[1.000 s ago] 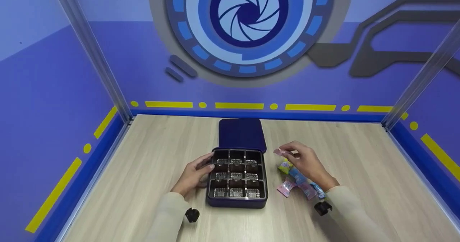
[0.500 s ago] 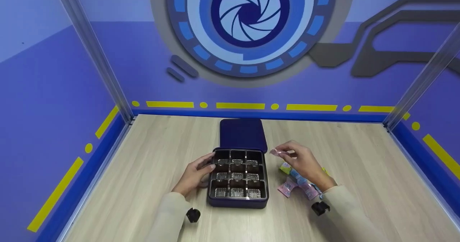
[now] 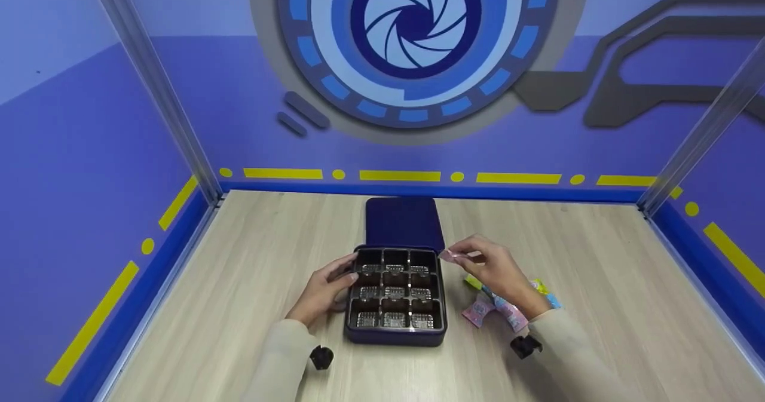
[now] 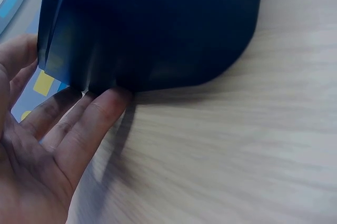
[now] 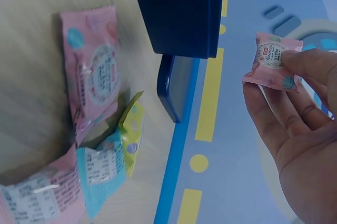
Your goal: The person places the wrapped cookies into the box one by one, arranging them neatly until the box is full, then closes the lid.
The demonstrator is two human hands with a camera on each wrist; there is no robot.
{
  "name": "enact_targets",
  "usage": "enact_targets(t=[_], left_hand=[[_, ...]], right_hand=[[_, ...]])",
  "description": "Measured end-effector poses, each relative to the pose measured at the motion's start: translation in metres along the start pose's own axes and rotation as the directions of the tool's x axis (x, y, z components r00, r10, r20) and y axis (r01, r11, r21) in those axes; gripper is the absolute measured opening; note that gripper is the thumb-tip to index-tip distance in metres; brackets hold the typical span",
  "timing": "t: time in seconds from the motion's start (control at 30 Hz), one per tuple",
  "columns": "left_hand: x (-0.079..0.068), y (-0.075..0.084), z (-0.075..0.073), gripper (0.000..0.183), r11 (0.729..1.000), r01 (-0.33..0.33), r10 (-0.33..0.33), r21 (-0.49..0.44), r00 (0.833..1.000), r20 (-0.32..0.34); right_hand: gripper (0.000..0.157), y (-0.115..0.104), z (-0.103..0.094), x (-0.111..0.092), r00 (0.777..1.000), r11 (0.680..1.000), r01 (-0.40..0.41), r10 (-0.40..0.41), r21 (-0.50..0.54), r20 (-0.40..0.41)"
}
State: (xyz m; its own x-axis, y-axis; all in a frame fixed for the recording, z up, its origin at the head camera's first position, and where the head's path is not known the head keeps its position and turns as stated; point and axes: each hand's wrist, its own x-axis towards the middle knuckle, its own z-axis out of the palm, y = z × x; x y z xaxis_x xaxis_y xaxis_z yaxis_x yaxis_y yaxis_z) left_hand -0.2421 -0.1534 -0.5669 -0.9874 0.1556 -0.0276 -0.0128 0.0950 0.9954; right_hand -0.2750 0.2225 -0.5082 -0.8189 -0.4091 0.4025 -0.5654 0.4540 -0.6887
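A dark blue tin [image 3: 394, 337] holds a clear plastic tray divided into several compartments, which look bare. At its left side my left hand [image 3: 323, 290] rests with extended fingers, the fingertips [image 4: 113, 100] against the tin's wall in the left wrist view. My right hand [image 3: 495, 269] pinches a small pink wrapped candy [image 5: 271, 63] between thumb and fingers. In the head view this candy is beside the tin's far right corner. Below that hand lie other wrapped candies: a pink one [image 5: 97, 74], a blue one [image 5: 100, 168] and a yellow one [image 5: 131, 137].
The dark blue lid [image 3: 403, 221] lies flat directly behind the tin. A pale wood table [image 3: 257, 246] carries everything, with blue printed walls [image 3: 287, 145] at the back and sides. My right forearm partly covers the candy pile.
My right hand has moved left with the pink candy, from above the pile to the tin's far right corner. More yellow and blue wrappers show behind the wrist. The left hand stays at the tin.
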Motion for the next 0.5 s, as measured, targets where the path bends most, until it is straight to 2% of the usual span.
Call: enact_targets(t=[0.17,0.37,0.5], left_hand=[[-0.001,-0.001,0.000,0.054,1.000,0.003,-0.003,0.011,1.000,0.010],[-0.001,-0.001,0.001,0.054,0.999,-0.011,0.011,0.034,1.000,0.005],[0.001,-0.001,0.000,0.053,1.000,0.003,-0.003,0.021,1.000,-0.010]], right_hand=[[0.019,-0.003,0.005,0.000,1.000,1.000,0.012,-0.012,0.015,0.019],[0.019,-0.008,0.012,0.004,0.999,0.998,0.025,-0.028,0.056,0.044],[0.020,-0.014,0.016,0.009,0.998,0.996,0.038,-0.042,0.080,0.055]])
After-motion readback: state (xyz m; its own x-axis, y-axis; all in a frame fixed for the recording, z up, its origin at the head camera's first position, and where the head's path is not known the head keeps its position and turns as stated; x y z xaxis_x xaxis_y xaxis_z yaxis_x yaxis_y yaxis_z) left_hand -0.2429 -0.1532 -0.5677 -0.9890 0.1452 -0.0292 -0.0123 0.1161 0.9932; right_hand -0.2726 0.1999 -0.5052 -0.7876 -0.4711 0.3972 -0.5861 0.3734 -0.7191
